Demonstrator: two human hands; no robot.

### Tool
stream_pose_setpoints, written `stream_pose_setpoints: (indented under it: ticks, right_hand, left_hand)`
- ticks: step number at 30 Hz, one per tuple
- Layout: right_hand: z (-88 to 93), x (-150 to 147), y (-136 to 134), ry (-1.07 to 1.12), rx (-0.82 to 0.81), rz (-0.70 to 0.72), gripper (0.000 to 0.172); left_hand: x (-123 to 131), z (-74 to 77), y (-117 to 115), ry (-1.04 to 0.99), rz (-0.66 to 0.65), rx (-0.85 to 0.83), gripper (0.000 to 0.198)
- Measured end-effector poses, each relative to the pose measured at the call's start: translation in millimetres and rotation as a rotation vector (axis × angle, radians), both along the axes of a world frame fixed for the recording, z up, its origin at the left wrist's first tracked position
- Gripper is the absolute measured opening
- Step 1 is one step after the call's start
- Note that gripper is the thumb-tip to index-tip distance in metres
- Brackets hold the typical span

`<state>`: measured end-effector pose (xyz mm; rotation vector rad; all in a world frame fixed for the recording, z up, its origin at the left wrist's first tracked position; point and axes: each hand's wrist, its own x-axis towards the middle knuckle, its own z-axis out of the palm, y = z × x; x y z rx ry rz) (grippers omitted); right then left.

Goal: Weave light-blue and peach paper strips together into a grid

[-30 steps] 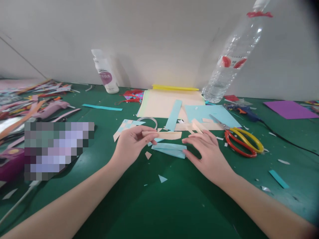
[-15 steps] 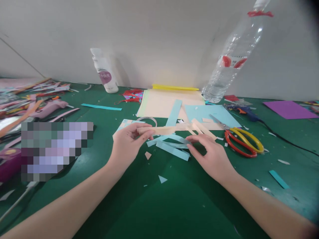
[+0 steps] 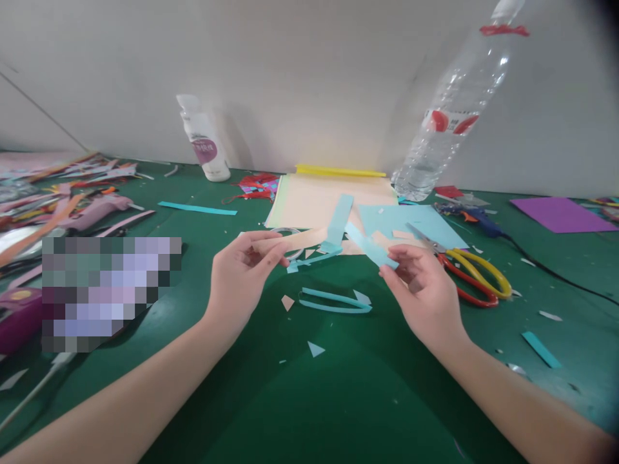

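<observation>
My left hand [image 3: 242, 267] pinches a cream paper strip [image 3: 300, 241] that points right, toward the middle. Between finger and thumb, my right hand [image 3: 423, 287] grips a light blue paper strip [image 3: 370, 245], raised and slanting up to the left. Another light blue strip [image 3: 341, 219] stands out over the cream sheets [image 3: 324, 200]. Folded blue strips [image 3: 333, 301] lie on the green table below the hands. A clear ring [image 3: 285, 233], perhaps a tape roll, is partly hidden behind the cream strip and my left hand.
Scissors [image 3: 474, 274] with red and yellow handles lie at the right, near a blue glue gun [image 3: 483, 219]. A tall plastic bottle [image 3: 449, 122] and a white bottle [image 3: 203, 142] stand by the wall. Paper strips and a blurred-out device [image 3: 111, 290] occupy the left.
My right hand has picked up a light blue strip and moved slightly right and up with it. The cream strip in my left hand now tilts; that hand shifted slightly left.
</observation>
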<state>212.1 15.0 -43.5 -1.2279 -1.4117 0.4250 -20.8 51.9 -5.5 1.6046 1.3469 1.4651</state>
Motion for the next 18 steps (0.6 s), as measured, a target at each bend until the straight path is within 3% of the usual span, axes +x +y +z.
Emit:
stream_pose_setpoints:
  ticks: [7, 12, 18]
  right_hand:
    - [0.4, -1.2, 0.2, 0.037, 0.082, -0.006, 0.029]
    - [2.6, -2.2, -1.8, 0.081, 0.046, 0.044, 0.038]
    - [5.2, -2.0, -6.0, 0.008, 0.051, 0.012, 0.023]
  left_hand:
    - [0.5, 0.0, -1.5, -0.004, -0.009, 0.018, 0.021]
    - [-0.7, -0.5, 0.3, -0.004, -0.066, -0.004, 0.023]
    - [-0.6, 0.2, -1.4, 0.056, -0.073, 0.003, 0.016]
